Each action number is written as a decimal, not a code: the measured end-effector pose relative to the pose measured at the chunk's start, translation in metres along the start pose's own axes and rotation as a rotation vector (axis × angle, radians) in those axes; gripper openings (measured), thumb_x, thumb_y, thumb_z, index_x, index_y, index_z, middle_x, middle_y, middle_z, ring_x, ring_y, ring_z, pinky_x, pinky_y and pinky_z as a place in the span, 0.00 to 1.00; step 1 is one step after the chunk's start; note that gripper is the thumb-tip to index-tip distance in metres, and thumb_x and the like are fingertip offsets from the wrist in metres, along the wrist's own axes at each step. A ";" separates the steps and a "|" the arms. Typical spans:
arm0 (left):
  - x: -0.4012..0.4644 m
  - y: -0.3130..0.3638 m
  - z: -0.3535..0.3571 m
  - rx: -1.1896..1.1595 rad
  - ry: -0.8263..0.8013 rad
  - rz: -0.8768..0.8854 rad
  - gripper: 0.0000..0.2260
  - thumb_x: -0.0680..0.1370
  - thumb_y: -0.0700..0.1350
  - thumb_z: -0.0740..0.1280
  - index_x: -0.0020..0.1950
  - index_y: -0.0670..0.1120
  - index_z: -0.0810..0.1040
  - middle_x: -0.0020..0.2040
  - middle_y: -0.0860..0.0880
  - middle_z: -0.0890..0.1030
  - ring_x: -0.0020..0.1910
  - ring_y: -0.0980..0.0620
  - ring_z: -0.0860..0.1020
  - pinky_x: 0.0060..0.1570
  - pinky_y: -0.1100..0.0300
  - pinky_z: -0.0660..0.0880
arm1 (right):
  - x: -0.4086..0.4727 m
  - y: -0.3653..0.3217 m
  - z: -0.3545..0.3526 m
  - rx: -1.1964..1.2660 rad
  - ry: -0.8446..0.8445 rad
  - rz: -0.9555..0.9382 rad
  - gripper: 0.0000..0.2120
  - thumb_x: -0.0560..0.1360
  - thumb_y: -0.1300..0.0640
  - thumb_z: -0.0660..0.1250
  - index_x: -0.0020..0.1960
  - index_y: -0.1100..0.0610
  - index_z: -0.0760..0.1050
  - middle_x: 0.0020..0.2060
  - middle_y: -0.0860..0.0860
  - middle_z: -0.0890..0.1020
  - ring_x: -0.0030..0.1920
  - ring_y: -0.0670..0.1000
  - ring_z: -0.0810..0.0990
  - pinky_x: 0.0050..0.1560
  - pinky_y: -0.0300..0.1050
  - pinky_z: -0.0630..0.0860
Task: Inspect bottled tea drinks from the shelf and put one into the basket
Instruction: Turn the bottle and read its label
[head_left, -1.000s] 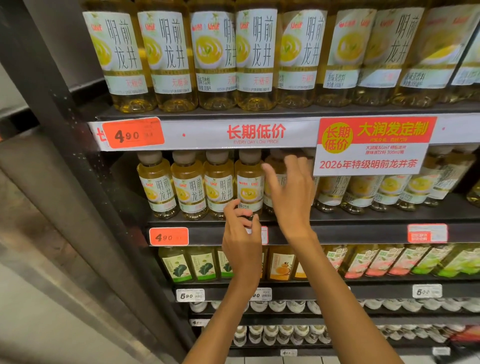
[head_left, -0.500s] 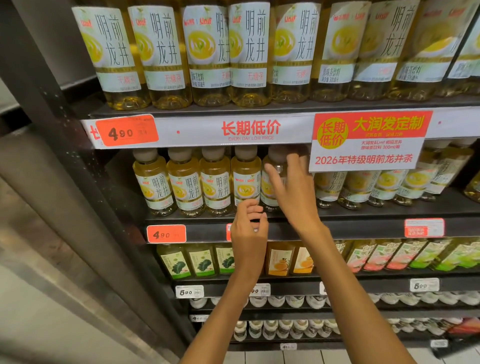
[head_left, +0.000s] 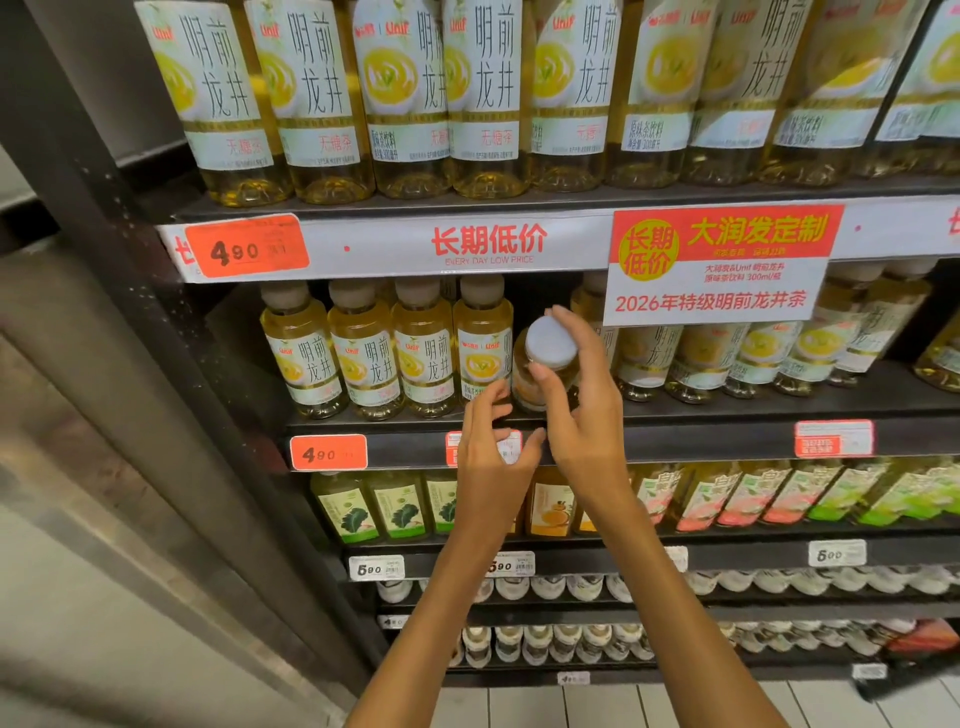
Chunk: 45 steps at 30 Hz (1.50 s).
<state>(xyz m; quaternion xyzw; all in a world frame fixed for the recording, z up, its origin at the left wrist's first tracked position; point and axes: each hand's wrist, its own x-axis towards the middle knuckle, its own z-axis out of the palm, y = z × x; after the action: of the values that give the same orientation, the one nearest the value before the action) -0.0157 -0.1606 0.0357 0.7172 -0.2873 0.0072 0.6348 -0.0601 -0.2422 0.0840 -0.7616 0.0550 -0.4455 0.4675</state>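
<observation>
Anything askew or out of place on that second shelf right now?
One tea bottle is tipped forward out of its row, white cap toward the camera, because the right hand grips it. The left hand hovers just below. The neighbouring bottles stand upright; nothing spilled.

Dark gap (head_left: 543, 299) stood open in the second shelf's row; yellow tea bottles with beige caps (head_left: 480, 345) flanked left, hanging red-and-white promotional sign (head_left: 719, 265) crowded right.
</observation>
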 end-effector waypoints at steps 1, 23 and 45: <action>-0.001 0.000 -0.001 0.012 -0.017 0.023 0.29 0.72 0.34 0.71 0.70 0.45 0.66 0.65 0.49 0.72 0.64 0.54 0.71 0.63 0.55 0.72 | -0.004 -0.003 -0.001 0.015 0.001 -0.016 0.21 0.78 0.62 0.61 0.69 0.51 0.63 0.64 0.46 0.70 0.65 0.42 0.69 0.64 0.33 0.65; -0.065 0.040 -0.049 -0.277 -0.555 -0.355 0.14 0.70 0.59 0.68 0.53 0.57 0.76 0.48 0.64 0.83 0.49 0.64 0.81 0.44 0.73 0.75 | -0.012 -0.036 -0.038 0.754 -0.231 0.495 0.16 0.80 0.50 0.58 0.63 0.56 0.74 0.52 0.56 0.84 0.54 0.54 0.82 0.53 0.47 0.79; -0.077 0.060 -0.044 -0.319 -0.355 -0.452 0.26 0.70 0.70 0.52 0.50 0.59 0.82 0.47 0.51 0.86 0.47 0.54 0.84 0.43 0.64 0.78 | -0.017 -0.062 -0.049 0.569 -0.206 0.444 0.18 0.76 0.43 0.58 0.55 0.53 0.78 0.44 0.50 0.85 0.48 0.48 0.84 0.46 0.41 0.79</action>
<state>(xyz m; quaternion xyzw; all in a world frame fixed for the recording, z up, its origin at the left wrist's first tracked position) -0.0899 -0.0912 0.0700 0.6446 -0.2244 -0.3041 0.6646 -0.1265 -0.2314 0.1281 -0.6116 0.0456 -0.2520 0.7486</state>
